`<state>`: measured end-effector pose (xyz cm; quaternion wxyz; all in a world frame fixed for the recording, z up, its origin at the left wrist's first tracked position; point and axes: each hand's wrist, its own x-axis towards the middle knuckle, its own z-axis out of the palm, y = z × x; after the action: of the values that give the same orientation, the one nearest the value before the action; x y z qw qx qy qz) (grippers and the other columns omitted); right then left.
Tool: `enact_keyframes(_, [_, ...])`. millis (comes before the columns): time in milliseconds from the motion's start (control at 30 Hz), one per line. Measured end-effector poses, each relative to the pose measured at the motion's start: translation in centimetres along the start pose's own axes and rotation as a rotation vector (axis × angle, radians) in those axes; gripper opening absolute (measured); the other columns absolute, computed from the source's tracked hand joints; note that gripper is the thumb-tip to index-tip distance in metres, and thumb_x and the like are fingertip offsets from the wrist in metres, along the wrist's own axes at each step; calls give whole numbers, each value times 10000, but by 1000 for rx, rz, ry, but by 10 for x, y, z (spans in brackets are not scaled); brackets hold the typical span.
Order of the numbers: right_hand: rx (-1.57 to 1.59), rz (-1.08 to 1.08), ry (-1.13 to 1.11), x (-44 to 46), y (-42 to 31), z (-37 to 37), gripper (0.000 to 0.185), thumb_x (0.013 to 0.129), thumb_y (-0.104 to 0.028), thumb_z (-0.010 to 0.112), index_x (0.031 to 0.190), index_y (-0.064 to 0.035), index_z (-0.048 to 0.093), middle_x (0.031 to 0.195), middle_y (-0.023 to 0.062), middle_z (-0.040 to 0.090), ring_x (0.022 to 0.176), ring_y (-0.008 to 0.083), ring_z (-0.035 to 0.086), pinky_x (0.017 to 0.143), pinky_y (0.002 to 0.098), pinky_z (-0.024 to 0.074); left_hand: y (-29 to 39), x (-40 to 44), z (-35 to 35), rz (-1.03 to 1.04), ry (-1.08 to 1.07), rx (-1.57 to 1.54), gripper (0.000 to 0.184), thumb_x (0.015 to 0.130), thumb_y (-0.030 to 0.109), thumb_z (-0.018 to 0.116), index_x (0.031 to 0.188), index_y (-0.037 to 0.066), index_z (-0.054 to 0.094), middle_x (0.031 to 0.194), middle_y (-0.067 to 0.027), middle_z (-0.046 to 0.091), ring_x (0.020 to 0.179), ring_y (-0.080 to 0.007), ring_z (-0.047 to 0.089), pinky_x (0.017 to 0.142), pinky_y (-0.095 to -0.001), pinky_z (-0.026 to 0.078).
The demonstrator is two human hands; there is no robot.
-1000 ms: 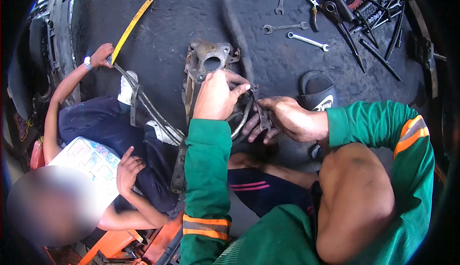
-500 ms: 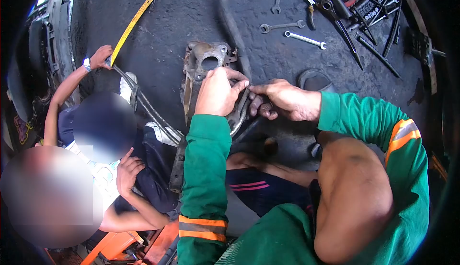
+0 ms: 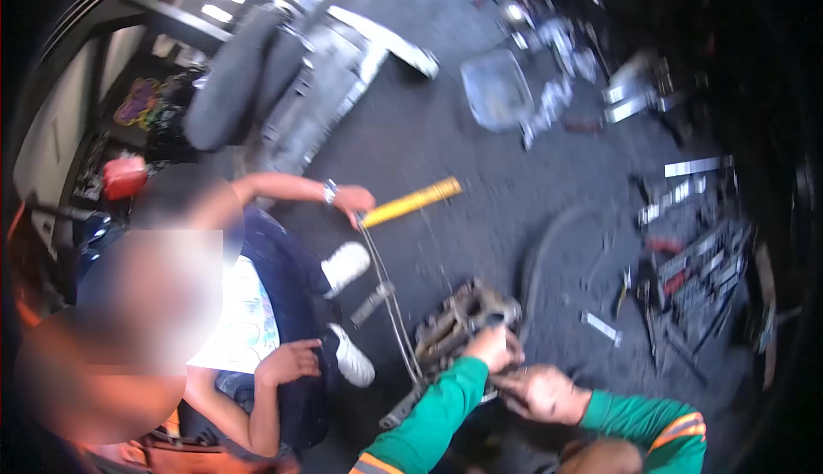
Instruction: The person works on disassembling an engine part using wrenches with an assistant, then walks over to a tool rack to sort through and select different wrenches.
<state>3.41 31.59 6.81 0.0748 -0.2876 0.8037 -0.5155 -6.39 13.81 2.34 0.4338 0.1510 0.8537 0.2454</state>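
The view is smeared by motion. My left hand [image 3: 495, 348] is closed, fingers bent, at the near side of a worn metal casting [image 3: 470, 309] with a flanged opening. Close to its right, my right hand [image 3: 544, 394] has its fingers curled and pressed together. Both hands meet over the thin metal pipework below the casting. Whatever the fingertips pinch is too blurred and covered to make out. A dark hose [image 3: 533, 273] curves away behind the hands. Two thin metal pipes [image 3: 393, 303] run from the casting toward another person's hand.
On the left a person crouches, one hand [image 3: 351, 202] at the pipes' far end beside a yellow measuring strip [image 3: 416, 201]. Wrenches, sockets and pliers lie in a pile [image 3: 694, 268] at right, a combination wrench [image 3: 602, 328] nearer. A clear plastic tub [image 3: 495, 90] and a bumper-like part [image 3: 326, 88] are farther back.
My view has swung up and left, so the hands and casting appear lower and more of the floor shows. My hands stay together at the pipework. The other person still holds the pipes' end.
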Motion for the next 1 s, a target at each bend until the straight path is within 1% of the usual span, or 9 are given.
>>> enact_keyframes(67, [3,-68,-45,7,-1,4,393,943,-284,586,1276,-76,599,900,188,696,819,375,683,737,464,565,-13,6,5,-113,-76,-86,185,738,224,782,882,108,788,914,-139,747,866,-285,715,850,-390,539])
enact_keyframes(133, [-24,-22,-208,15,7,-1,403,962,-361,569,1202,-41,618,888,195,700,812,380,683,740,461,567,-4,8,5,-129,-123,-54,199,725,198,775,907,119,792,936,-133,752,881,-270,717,848,-380,539])
enact_keyframes(300, [-129,64,-266,28,-4,-18,404,941,-380,597,1096,-11,656,884,204,697,816,368,686,730,450,567,-28,27,17,-126,-163,-44,247,717,223,791,939,116,791,964,-153,746,899,-276,713,843,-375,537])
enact_keyframes(400, [-29,79,-84,15,-2,-5,385,933,-365,602,1052,-4,662,885,202,696,818,363,686,718,441,564,-23,24,18,-129,-142,-31,266,747,265,807,946,90,785,956,-166,744,894,-279,711,830,-378,537])
enact_keyframes(500, [-84,99,-37,9,-7,0,328,930,-333,609,992,-15,664,888,197,690,818,359,684,725,430,561,-6,16,9,-111,-167,-34,288,799,301,794,942,52,775,904,-150,750,822,-239,706,784,-367,538])
enact_keyframes(700, [-19,97,46,-10,2,15,308,925,-322,629,958,-16,650,873,184,674,823,366,669,747,435,544,13,7,1,-208,-261,-100,284,816,297,796,935,40,771,878,-135,749,805,-228,689,806,-362,522])
enact_keyframes(800, [2,130,81,-17,0,13,316,926,-332,633,946,-16,643,906,183,667,865,368,660,774,440,531,-7,17,18,-107,-223,-39,284,826,302,789,939,42,770,884,-139,748,819,-233,694,808,-368,522])
enact_keyframes(933, [20,109,47,-31,9,27,317,921,-337,642,924,-20,634,938,180,651,911,366,642,808,441,512,-5,6,24,-11,-137,-17,259,811,276,787,907,36,767,883,-163,739,845,-280,704,807,-387,523])
enact_keyframes(1000, [19,87,51,-37,16,32,299,890,-317,670,926,-22,631,910,161,642,880,362,631,792,440,503,-6,7,29,-29,-184,-18,280,800,282,795,905,26,757,929,-185,733,902,-314,700,840,-402,523])
